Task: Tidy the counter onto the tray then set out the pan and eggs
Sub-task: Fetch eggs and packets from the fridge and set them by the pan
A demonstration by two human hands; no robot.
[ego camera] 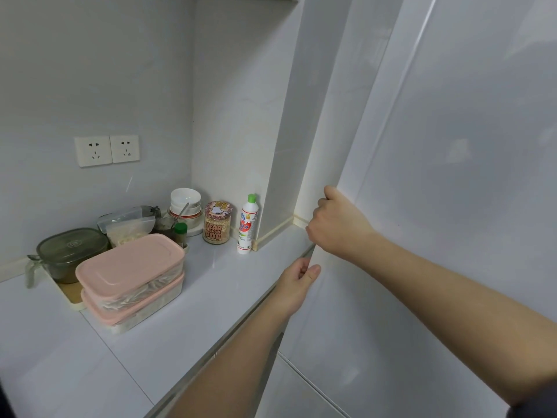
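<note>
White glossy door (pixel 437 176) stands at the right end of the surface (pixel 226 291); the right hand (pixel 337 227) curls round its edge, and the left hand (pixel 297 279) pinches the same edge just below, thumb on the front face. The cream tray (pixel 70 300) sits far left on the surface and carries a green-lidded glass pot (pixel 70 251), with two stacked pink-lidded containers (pixel 129 267) at its right side. A Year of the Dog jar (pixel 217 223) and a green-capped white bottle (pixel 247 226) stand near the back corner.

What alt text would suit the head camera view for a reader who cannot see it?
Two bare hands grip the edge of a tall glossy white door, the right hand above the left hand. To its left, a white counter holds two stacked pink-lidded plastic boxes, a glass jar of grains and a white squeeze bottle with a green cap.
</note>
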